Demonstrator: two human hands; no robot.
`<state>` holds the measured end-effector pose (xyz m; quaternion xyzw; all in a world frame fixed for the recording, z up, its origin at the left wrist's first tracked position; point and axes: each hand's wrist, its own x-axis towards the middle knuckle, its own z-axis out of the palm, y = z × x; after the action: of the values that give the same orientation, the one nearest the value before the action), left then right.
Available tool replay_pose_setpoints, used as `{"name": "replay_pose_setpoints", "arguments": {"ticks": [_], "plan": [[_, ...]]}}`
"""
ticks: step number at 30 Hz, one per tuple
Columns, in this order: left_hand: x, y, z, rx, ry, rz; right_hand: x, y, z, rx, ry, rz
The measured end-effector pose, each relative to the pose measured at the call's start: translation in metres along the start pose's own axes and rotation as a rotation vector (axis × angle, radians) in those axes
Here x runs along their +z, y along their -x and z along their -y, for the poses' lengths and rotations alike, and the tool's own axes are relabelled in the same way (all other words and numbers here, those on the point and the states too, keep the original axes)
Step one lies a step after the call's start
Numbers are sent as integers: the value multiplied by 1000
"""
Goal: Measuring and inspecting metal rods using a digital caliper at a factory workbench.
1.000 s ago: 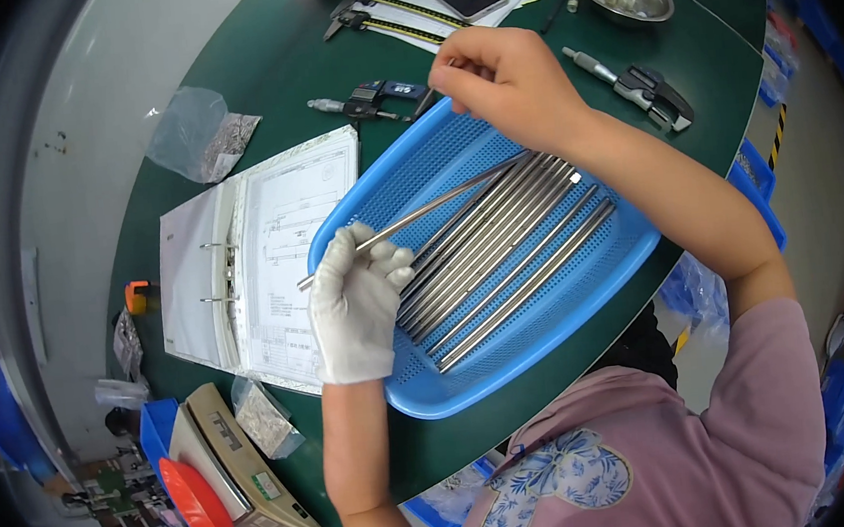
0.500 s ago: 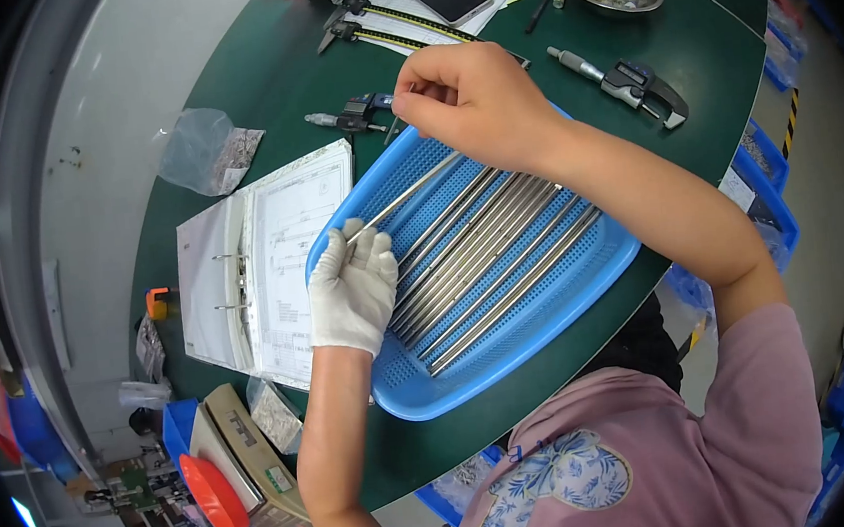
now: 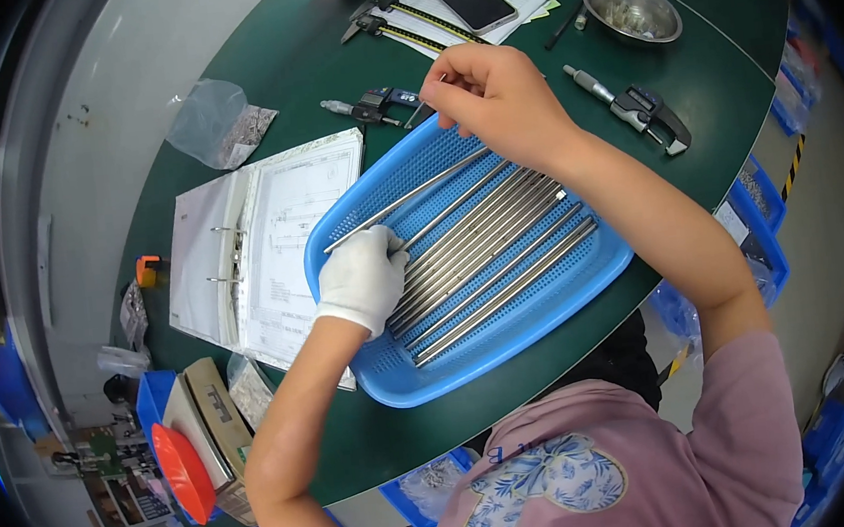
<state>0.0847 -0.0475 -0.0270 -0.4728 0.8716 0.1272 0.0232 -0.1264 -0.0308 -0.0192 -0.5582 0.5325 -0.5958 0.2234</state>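
A blue perforated plastic basket (image 3: 473, 384) holds several slender metal rods (image 3: 475, 234) lying side by side at a slant. My left hand (image 3: 361, 279), in a white glove, is inside the basket's left end, its fingers closed at the near end of one rod. Along the far side, one metal rod (image 3: 407, 201) lies apart from the others, just beyond the glove. My bare right hand (image 3: 498, 96) hovers over the basket's far rim in a pinch. From its fingertips sticks a thin dark stick-like piece (image 3: 416, 115), mostly hidden by the fingers.
An open ring binder (image 3: 280, 241) with drawings lies left of the basket. Digital micrometers (image 3: 641, 109) and calipers (image 3: 412, 31) lie beyond, with a phone (image 3: 474, 2) on papers and a metal bowl (image 3: 633, 12). A plastic bag of small parts (image 3: 219, 126) sits at the far left.
My left hand let go of the rod it held, which now lies along the basket's far side, and turned over to another rod. My right hand keeps its pinch above the rim.
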Motion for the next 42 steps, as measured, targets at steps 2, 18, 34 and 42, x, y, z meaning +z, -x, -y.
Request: {"name": "replay_pose_setpoints", "arguments": {"ticks": [2, 18, 34, 42], "plan": [[-5, -1, -4, 35, -227, 87, 2, 0, 0, -4, -13, 2], [-30, 33, 8, -245, 1058, -140, 12, 13, 5, -114, 183, 217], [-2, 30, 11, -144, 1751, -247, 36, 28, 11, -425, 427, 378], [-1, 30, 9, -139, 1757, -244, 40, 27, 9, -468, 425, 354]]}}
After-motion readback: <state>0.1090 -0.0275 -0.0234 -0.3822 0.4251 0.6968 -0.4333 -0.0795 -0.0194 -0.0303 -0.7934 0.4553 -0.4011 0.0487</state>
